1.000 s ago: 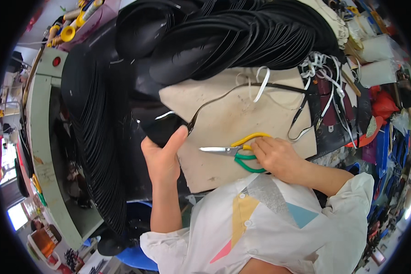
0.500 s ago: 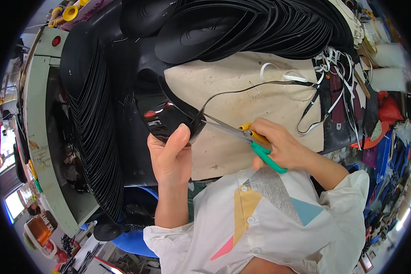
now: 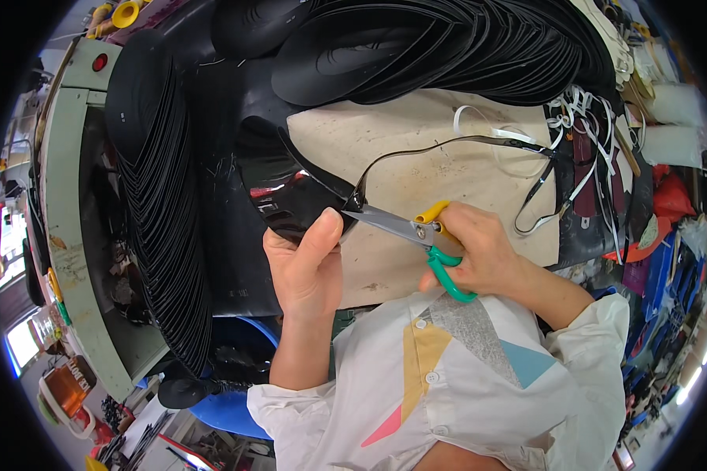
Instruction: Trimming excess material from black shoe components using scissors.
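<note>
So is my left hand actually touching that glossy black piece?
Touching. The head view shows it: your left hand grips the near edge of the glossy black piece, with the thumb lying over it.

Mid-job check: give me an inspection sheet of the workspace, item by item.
Surface: beige sheet lying on a black work surface.
Job's things: glossy black piece, with a thin dark strip running right from its edge; scissors pointing at that edge, contact unclear.
Clutter: stacked black pieces at left and far side; tangled white strips at right.
Grippers: left hand grips the piece; right hand holds the scissors.
Cables: nothing seen for certain.
Surroundings: pale cabinet left, blue tub lower left.
</note>
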Available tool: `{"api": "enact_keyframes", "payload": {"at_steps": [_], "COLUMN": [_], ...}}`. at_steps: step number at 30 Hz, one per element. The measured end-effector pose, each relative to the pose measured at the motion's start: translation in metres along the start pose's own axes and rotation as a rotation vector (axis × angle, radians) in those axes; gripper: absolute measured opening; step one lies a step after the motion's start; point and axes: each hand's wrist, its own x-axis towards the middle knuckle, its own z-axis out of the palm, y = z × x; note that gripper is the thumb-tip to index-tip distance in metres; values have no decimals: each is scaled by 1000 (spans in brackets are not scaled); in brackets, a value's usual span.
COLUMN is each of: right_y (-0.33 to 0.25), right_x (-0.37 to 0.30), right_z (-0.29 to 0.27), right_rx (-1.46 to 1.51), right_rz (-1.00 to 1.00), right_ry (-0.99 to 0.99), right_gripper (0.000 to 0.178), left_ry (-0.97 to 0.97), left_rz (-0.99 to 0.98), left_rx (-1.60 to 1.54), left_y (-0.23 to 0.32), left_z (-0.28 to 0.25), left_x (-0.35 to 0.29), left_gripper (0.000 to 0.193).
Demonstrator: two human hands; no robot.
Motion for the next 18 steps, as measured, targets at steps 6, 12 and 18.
{"api": "enact_keyframes", "payload": {"at_steps": [6,12,18], "right_y": [1,-3,-2], "right_x": [1,0,-10], "right_z": [0,-4,1], "right_rx": [-3,3,-369], "right_rz": [24,111,84], "right_ry": [-2,-75,-102], "right_gripper": [60,48,37], "left_ry": [79,-10,154], "left_rz": [-46,124,1017], "left_rx": [-29,349,1631], "left_y": [1,15,126], "left_z": [4,-6,-19], "left_x": [3,5,100], "left_gripper": [18,17,24]}}
